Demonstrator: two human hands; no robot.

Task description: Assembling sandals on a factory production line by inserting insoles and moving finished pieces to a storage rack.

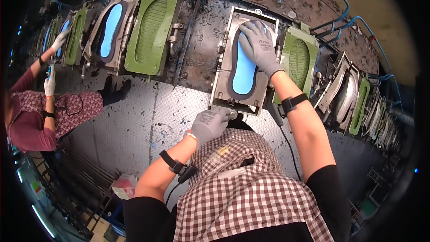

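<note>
In front of me a metal shoe-sole mold (263,87) lies open, its tray holding a dark sole with a bright blue inlay (242,77). My right hand (260,45), in a grey glove, lies over the toe end of that sole with its fingers stretched flat. The mold's green half (297,58), with a ridged sole pattern, stands to the right, partly behind my right forearm. My left hand (209,125), gloved too, is curled at the mold's front edge beside a round metal knob (232,114). What its fingers hold, if anything, is hidden.
Another open mold (92,47) with a blue-topped sole and a green half (152,31) stands to the left. More molds line the right (345,92). A co-worker (33,116) reaches toward molds at far left. Dark scraps litter the bench; a cable (291,150) hangs by my right arm.
</note>
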